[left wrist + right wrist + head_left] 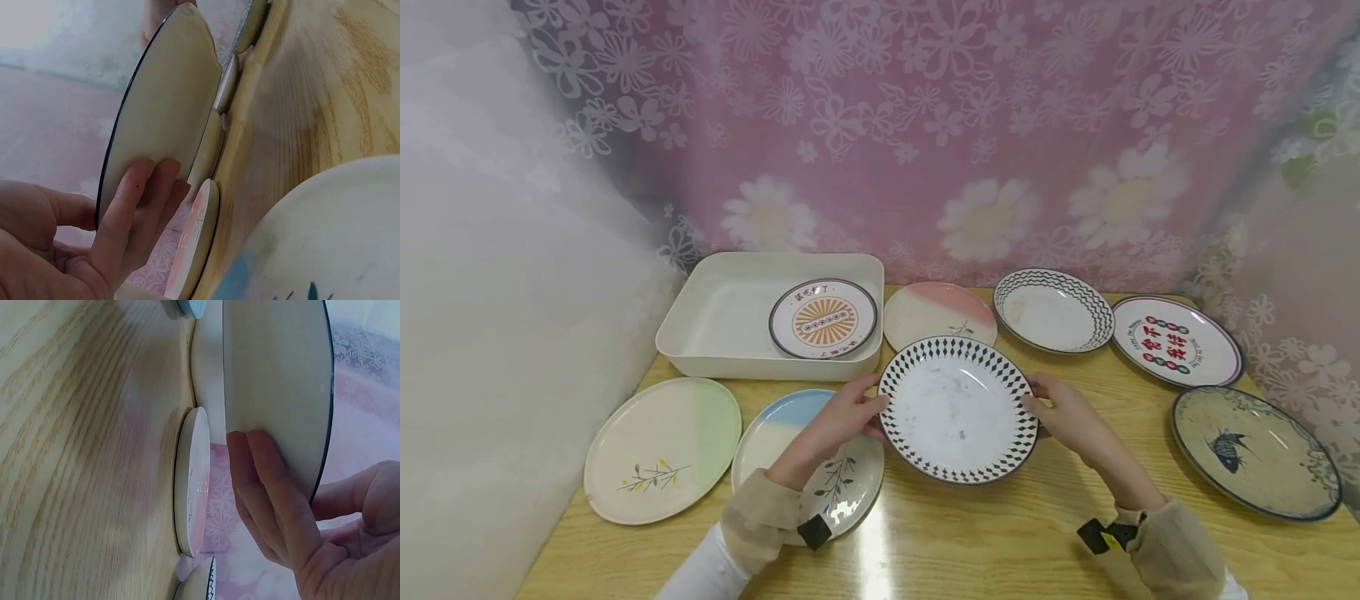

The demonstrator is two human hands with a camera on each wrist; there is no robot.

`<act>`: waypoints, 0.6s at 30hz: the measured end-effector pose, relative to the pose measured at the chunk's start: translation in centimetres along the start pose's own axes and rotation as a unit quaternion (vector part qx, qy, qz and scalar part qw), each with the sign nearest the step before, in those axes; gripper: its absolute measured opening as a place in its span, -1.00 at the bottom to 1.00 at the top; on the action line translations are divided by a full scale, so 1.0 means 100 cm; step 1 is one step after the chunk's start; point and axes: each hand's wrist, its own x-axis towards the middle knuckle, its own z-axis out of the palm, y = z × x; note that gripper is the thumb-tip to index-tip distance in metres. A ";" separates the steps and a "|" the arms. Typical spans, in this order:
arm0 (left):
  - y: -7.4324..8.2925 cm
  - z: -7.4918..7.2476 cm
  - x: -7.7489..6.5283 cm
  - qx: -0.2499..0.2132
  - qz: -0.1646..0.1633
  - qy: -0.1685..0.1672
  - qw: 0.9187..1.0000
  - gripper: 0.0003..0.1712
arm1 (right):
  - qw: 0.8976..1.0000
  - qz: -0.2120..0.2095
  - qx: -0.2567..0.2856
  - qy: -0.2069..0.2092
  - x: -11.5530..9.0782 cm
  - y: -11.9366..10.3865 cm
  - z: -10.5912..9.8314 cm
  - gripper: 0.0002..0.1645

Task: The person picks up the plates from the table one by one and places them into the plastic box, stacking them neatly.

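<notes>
Both hands hold a white plate with a black diamond-patterned rim above the table, tilted toward the head camera. On its left edge, the left hand grips with the thumb on the rim and the fingers underneath. The right hand grips the opposite edge the same way. From the wrist views the plain underside of the plate shows, with fingers spread against it. Under the left forearm lies a blue-and-cream plate with a leaf sprig, partly covered.
A white bin stands at the back left, a round patterned plate leaning inside. Around the table lie a green-edged plate, a pink-edged plate, a zigzag-rimmed dish, a red-lettered plate and a fish plate.
</notes>
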 end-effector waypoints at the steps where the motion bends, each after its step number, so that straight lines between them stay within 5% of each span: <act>1: 0.000 -0.001 0.000 -0.004 0.002 -0.002 1.000 -0.43 | 1.000 0.003 0.011 -0.003 0.000 0.000 0.000 -0.42; 8: -0.001 -0.003 -0.003 -0.016 0.003 -0.002 1.000 -0.46 | 0.996 0.008 0.087 -0.017 0.000 0.001 0.000 -0.39; 18: 0.001 -0.008 -0.006 0.016 -0.022 -0.014 1.000 -0.45 | 0.996 -0.008 0.090 -0.022 -0.001 -0.002 -0.001 -0.37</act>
